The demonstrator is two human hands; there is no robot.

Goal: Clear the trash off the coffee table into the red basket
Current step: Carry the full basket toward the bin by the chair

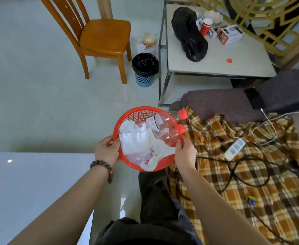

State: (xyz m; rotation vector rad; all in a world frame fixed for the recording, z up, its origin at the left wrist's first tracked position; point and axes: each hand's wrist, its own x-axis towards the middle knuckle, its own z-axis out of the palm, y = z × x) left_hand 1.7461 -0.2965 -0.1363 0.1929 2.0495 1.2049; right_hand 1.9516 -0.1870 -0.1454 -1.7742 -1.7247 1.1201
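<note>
Both hands hold the red basket (127, 119) by its rim, up in the air in front of the body. The left hand (107, 150) grips the rim on its own side, thumb over the edge and fingers curled beneath. The right hand (185, 152) grips the opposite rim the same way, with its thumb lying next to the nearer bottle.

The collecting step looks finished or nearly so: the basket is loaded and is being carried rather than filled. Whether any trash is left on the coffee table (30, 188), whose pale glossy top lies below and outward of the left hand, cannot be told, since only one corner of it shows. The next move calls for keeping the basket level, because the load sits high and loose.

Between the two hands the basket holds crumpled white tissues (138, 142), some spilling over the rim nearest the body, and what looks like thin clear plastic under them. Two empty clear bottles (164, 126) with red caps lie beyond the right hand's fingers, their necks sticking out over the far rim; they could roll off if the basket tips that way.

Well beyond both hands, on the floor, stands a blue bin (144, 70) lined with a black bag; little can be seen inside it.
</note>
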